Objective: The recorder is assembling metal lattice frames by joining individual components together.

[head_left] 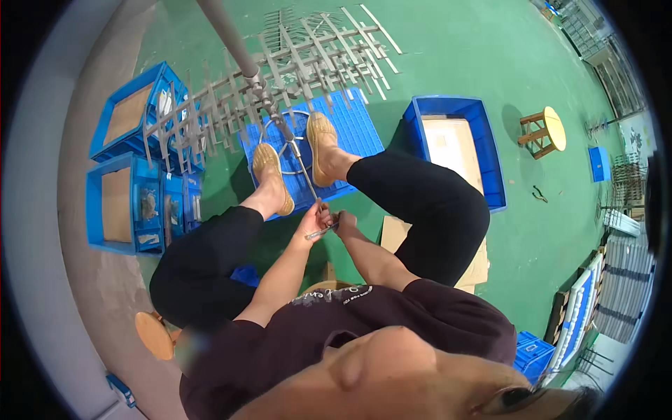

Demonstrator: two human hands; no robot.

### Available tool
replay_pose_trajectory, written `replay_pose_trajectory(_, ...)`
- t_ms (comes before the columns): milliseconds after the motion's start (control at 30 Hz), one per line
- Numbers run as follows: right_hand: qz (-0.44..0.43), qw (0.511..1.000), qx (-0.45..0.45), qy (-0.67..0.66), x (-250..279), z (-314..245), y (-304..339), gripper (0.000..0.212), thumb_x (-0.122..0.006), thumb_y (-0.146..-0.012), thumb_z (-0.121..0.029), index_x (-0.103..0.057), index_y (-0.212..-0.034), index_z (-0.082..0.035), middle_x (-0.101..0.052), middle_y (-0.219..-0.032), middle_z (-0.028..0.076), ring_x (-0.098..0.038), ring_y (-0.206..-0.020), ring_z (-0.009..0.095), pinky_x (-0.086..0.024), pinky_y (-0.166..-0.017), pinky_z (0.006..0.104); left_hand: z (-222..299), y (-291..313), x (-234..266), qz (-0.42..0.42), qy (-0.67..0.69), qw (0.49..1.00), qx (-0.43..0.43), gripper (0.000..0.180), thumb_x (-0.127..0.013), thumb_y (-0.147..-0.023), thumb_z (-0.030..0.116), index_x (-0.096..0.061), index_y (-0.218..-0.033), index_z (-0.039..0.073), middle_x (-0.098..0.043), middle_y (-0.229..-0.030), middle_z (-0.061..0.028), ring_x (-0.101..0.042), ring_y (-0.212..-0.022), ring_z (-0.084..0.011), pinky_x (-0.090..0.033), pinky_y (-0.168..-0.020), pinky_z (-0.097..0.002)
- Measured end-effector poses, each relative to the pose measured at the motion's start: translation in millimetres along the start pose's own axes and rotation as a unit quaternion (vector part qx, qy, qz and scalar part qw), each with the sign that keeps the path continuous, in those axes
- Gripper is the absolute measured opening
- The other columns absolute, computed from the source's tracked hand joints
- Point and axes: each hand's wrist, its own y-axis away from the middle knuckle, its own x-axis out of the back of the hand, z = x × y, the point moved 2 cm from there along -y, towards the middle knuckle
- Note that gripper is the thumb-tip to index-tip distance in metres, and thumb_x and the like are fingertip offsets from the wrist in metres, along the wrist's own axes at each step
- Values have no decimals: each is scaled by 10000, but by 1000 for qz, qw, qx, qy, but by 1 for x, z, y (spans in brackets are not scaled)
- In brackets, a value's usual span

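My left hand (pixel 313 220) is closed with its fingertips around the near end of a thin metal rod (pixel 305 170). Close against it, my right hand (pixel 344 222) has curled fingers at one end of a slim silver metal piece (pixel 320 232), which crosses below my left palm; its exact kind is too small to tell. Farther off, the rod lines up with a grey pole (pixel 229 36) that has clamp-like fittings. A rack of many flat metal bars (pixel 308 59) spreads out beside the pole. Between my feet is a metal ring (pixel 306 168).
My feet rest on an upturned blue crate (pixel 358 126). Blue bins (pixel 112 155) with cardboard stand at left, another blue bin (pixel 493 157) at right. A yellow stool (pixel 553 129) and pliers (pixel 539 194) are on the green floor, with cardboard sheets (pixel 393 234) beside my leg.
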Motion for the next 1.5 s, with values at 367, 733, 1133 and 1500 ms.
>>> replay_pose_trajectory(367,5,750,150,644,0,-32,53,207,-454,-805,-134,-623,-769,-21,-599,-654,114,-551,-552,220,-428,-490,306,-5,10,6,87,-10,995,-48,305,-446,-909,369,-436,-709,139,-321,-527,45,-314,-471,-62,-309,-479,-206)
replay_pose_trajectory(733,-150,531,192,812,20,33,49,190,-469,-799,-134,-625,-762,-33,-604,-683,102,-537,-558,216,-428,-507,319,3,19,5,190,-104,973,-84,296,-423,-919,360,-432,-724,137,-338,-550,44,-329,-490,-72,-327,-503,-205)
replay_pose_trajectory(1133,40,532,368,762,-15,12,46,186,-523,-738,-165,-672,-737,-55,-640,-709,124,-622,-650,282,-492,-580,375,8,6,-3,144,-119,981,-52,259,-470,-906,320,-457,-740,123,-338,-550,27,-325,-480,-86,-325,-494,-215)
replay_pose_trajectory(1500,-40,638,229,734,-11,-78,141,285,-458,-766,-256,-656,-826,-60,-624,-841,186,-594,-763,339,-472,-648,398,6,20,10,326,-486,803,113,240,-513,-837,299,-532,-811,62,-559,-698,-97,-583,-608,-206,-482,-406,-323)
